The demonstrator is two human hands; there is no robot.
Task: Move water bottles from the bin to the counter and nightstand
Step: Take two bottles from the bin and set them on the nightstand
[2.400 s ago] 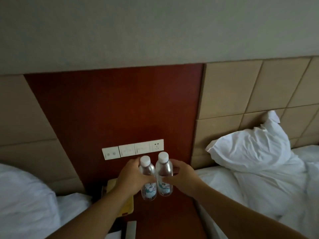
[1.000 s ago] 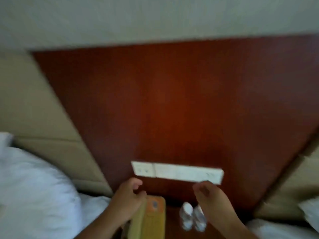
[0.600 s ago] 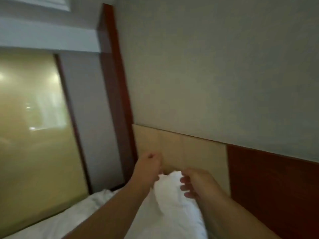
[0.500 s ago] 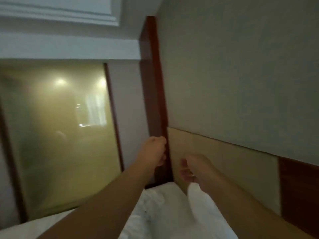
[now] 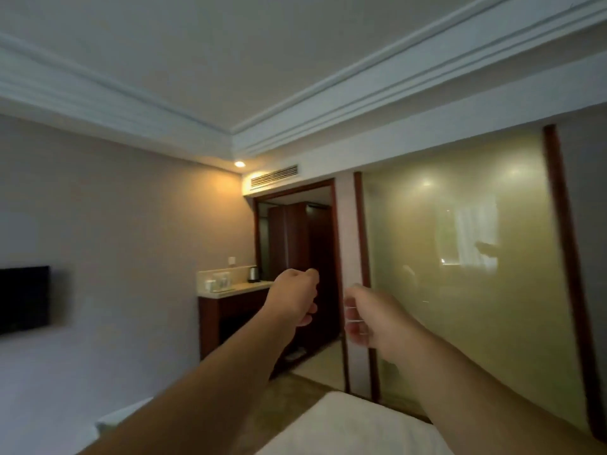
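Holding nothing, my left hand (image 5: 293, 298) and right hand (image 5: 372, 320) hang loosely curled, side by side, with the tabletop (image 5: 236, 288) well beyond, left of them.

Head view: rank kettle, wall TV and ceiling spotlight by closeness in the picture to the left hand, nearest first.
Image-plane order from the left hand:
1. Kettle, on the counter, just left of the hand.
2. Ceiling spotlight, high above, slightly left.
3. Wall TV, at the far left edge.
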